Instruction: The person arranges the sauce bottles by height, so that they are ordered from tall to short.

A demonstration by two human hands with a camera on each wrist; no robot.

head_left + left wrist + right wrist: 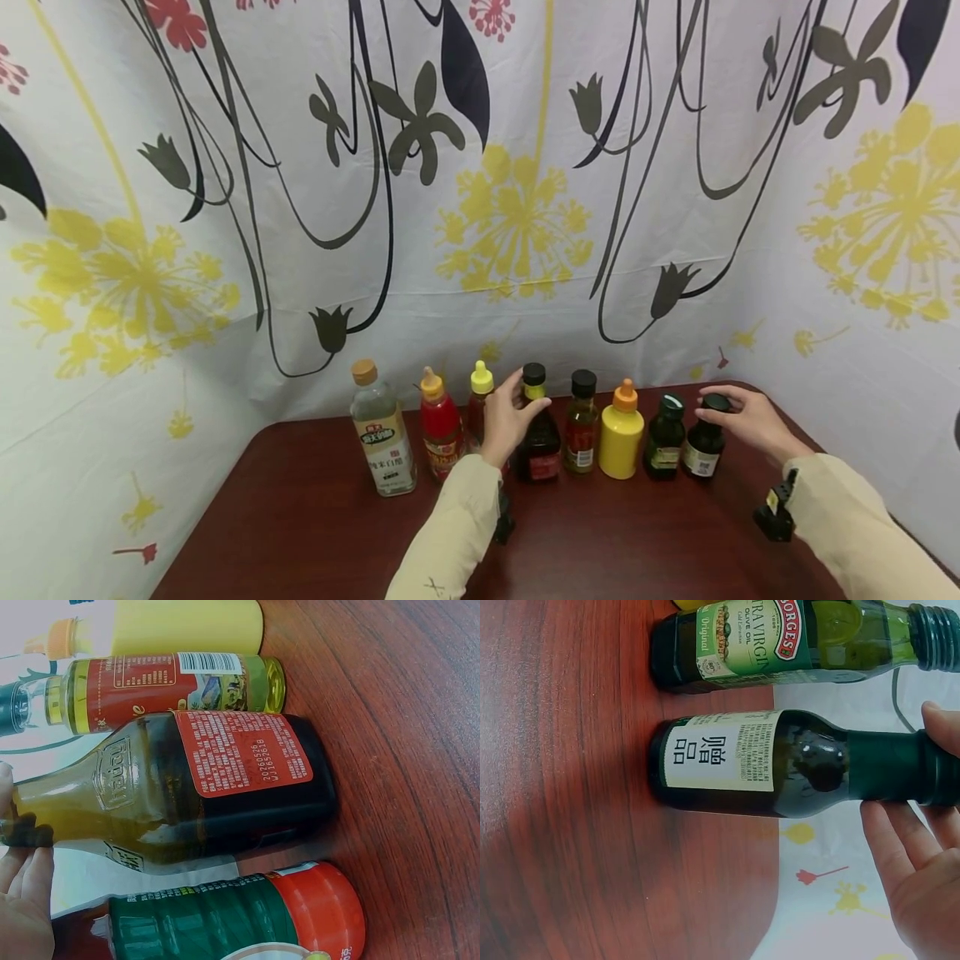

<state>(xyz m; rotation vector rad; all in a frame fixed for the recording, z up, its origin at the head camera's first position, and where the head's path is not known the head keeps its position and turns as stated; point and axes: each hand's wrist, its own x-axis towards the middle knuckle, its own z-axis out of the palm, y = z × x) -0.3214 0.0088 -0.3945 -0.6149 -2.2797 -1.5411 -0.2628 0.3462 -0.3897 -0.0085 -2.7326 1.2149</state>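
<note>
My left hand [506,422] is at the neck of a dark sauce bottle [542,454] with a black cap. In the left wrist view its fingers [30,881] curl round that neck, and the red-labelled bottle stands on the table. My right hand [752,422] pinches the top of a small dark green bottle [702,450] at the right end of the row. In the right wrist view its fingers [892,840] and thumb lie on either side of the bottle's neck, above a white label. The left hand partly hides a yellow-capped bottle [482,382].
An olive oil bottle [664,442], a yellow squeeze bottle [621,437] and an oil bottle [581,429] stand between the hands. Further left are a red sauce bottle [441,429] and a clear vinegar bottle [384,442]. Behind the dark red table [322,517] hangs a patterned cloth [300,275].
</note>
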